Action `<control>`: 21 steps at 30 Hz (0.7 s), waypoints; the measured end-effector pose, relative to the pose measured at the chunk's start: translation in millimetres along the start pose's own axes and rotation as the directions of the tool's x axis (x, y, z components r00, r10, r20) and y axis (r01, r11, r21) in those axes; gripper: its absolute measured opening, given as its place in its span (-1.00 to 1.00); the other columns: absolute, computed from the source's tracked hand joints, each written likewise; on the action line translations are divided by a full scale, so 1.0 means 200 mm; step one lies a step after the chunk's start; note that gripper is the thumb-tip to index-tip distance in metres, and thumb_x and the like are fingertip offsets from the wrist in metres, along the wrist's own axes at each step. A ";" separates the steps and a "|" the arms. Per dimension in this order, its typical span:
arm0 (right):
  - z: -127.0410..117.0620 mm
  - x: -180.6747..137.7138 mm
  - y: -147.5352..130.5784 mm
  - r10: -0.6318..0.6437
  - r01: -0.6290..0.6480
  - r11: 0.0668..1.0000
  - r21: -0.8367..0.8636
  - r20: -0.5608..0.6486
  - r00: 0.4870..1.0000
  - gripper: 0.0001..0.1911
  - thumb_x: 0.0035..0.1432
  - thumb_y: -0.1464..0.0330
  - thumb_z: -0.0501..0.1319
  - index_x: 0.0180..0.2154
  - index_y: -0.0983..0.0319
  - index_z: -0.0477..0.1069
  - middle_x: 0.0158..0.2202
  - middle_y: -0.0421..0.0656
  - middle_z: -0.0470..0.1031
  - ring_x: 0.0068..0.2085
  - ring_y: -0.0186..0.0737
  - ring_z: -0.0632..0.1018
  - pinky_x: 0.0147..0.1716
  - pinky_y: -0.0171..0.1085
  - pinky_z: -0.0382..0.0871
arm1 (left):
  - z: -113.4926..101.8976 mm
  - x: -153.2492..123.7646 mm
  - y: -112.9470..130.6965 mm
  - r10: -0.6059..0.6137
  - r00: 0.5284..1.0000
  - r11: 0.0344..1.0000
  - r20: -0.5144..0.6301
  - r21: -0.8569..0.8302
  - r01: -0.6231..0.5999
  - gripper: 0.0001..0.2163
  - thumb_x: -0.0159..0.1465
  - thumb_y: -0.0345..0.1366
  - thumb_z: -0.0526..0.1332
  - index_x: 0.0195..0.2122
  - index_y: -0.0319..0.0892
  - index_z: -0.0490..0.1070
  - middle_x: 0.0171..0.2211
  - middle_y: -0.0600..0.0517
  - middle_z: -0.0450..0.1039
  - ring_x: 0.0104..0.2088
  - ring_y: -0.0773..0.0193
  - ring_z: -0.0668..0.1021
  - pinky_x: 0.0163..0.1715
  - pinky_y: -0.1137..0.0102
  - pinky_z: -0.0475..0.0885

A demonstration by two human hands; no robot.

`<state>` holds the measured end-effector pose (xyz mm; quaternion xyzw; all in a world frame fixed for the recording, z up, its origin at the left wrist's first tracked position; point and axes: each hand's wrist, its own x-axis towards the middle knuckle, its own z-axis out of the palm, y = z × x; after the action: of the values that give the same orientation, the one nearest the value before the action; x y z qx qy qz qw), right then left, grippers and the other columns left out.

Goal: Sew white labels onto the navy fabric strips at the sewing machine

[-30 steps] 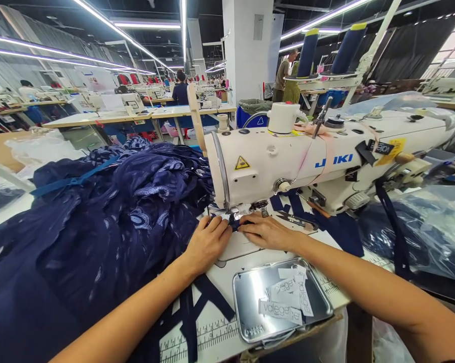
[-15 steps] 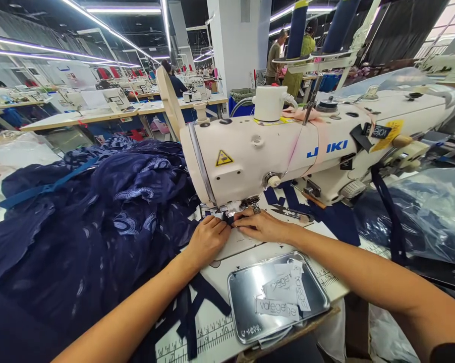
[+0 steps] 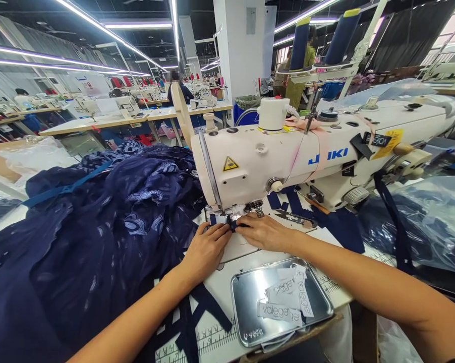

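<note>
The sewing machine [image 3: 250, 161] stands across the view, its presser foot low over a small navy fabric strip [image 3: 232, 225]. My left hand [image 3: 208, 247] is at the strip's left side, fingertips bent down onto it. From the right, my right hand [image 3: 267, 232] grips the strip's other side close to the foot, fingers pressed together. A whitish piece [image 3: 221, 220] shows just beyond my left fingers; I cannot tell whether it is a label or part of the machine. My fingers hide most of the strip.
A heap of navy patterned fabric [image 3: 99, 242] lies at the left. A metal tin lid [image 3: 246, 307] with printed labels [image 3: 275, 309] sits in front. Thread snips [image 3: 293, 218] and navy scraps [image 3: 337, 224] lie right of the needle. Wrapped plastic bags [image 3: 432, 222] are at far right.
My view has shifted slightly, so everything sits a little lower and further right. My left fingers have stretched out and drawn back slightly, and more of the whitish piece shows.
</note>
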<state>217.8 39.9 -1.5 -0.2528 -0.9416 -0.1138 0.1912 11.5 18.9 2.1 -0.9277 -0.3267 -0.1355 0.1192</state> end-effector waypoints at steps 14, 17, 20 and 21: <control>0.02 -0.01 0.01 0.010 -0.010 0.997 0.074 -0.010 1.000 -0.77 0.21 0.43 -0.02 -0.18 0.30 0.37 -0.18 0.00 0.40 -0.20 -0.18 0.43 -0.26 -0.21 0.39 | -0.02 -0.02 0.00 -0.013 0.997 1.000 0.075 0.001 0.013 -0.65 0.18 -0.54 -0.02 -0.04 -0.25 0.34 -0.01 -0.17 0.37 0.00 0.09 0.41 -0.01 0.06 0.23; 0.03 -0.01 0.01 0.006 -0.005 0.997 0.074 -0.007 1.000 -0.77 0.21 0.43 -0.02 -0.18 0.30 0.36 -0.17 0.01 0.40 -0.18 -0.17 0.43 -0.26 -0.20 0.39 | -0.01 -0.02 0.00 -0.014 0.997 1.000 0.070 0.008 0.014 -0.65 0.17 -0.54 0.00 -0.04 -0.24 0.34 -0.01 -0.16 0.37 -0.01 0.10 0.42 -0.03 0.09 0.25; 0.03 -0.02 0.01 -0.003 0.004 0.998 0.056 -0.016 1.000 -0.76 0.19 0.42 0.00 -0.18 0.31 0.38 -0.16 0.02 0.40 -0.16 -0.16 0.42 -0.25 -0.20 0.39 | 0.00 -0.02 0.00 -0.026 0.997 1.000 0.070 0.017 0.024 -0.65 0.17 -0.54 0.01 -0.04 -0.24 0.34 0.00 -0.16 0.36 0.00 0.10 0.42 -0.04 0.12 0.25; 0.03 -0.02 0.01 -0.001 0.002 0.999 0.055 -0.022 1.000 -0.76 0.19 0.42 0.01 -0.18 0.32 0.38 -0.16 0.02 0.40 -0.16 -0.15 0.42 -0.25 -0.20 0.39 | 0.00 -0.02 0.00 -0.029 0.997 0.999 0.069 0.019 0.028 -0.66 0.17 -0.54 0.01 -0.04 -0.24 0.34 0.00 -0.16 0.36 0.00 0.10 0.42 -0.04 0.12 0.25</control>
<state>219.4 41.8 -7.8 -0.2455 -0.9424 -0.0909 0.2083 8.8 15.5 1.1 -0.9260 -0.3451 -0.1020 0.1140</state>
